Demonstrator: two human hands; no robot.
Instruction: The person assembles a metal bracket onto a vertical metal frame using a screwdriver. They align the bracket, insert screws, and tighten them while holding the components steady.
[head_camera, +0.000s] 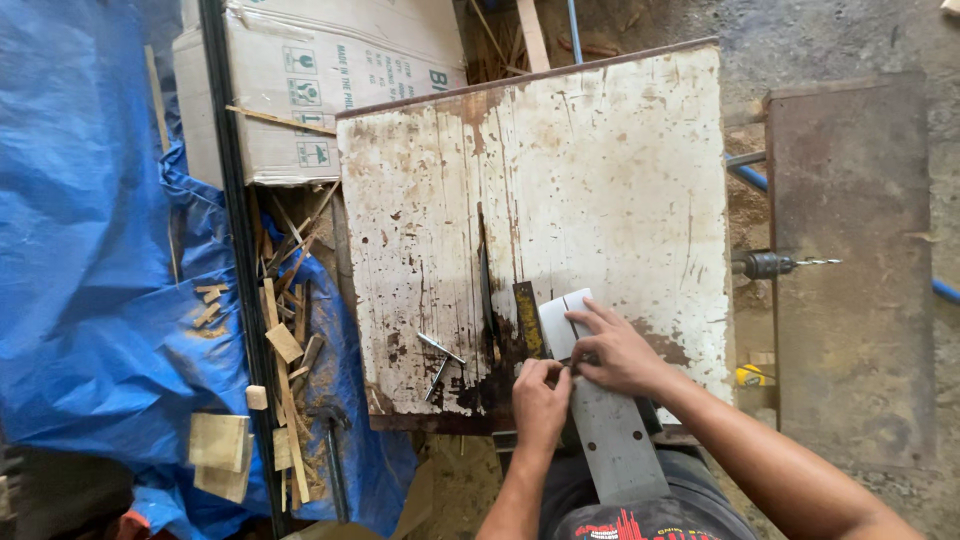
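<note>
Below, both hands press a grey strip (610, 430) flat on the tabletop (600, 180): left hand (541, 400) pinching its edge, right hand (620, 350) spread beyond; seemingly stiff, light, smooth

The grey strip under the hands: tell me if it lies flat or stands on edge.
Flat. The grey strip shows its broad face on the table, pressed by both hands.

A grey strip (612, 440) lies on the rust-stained white table (600, 180) beside a blue tarp (80, 250).
</note>
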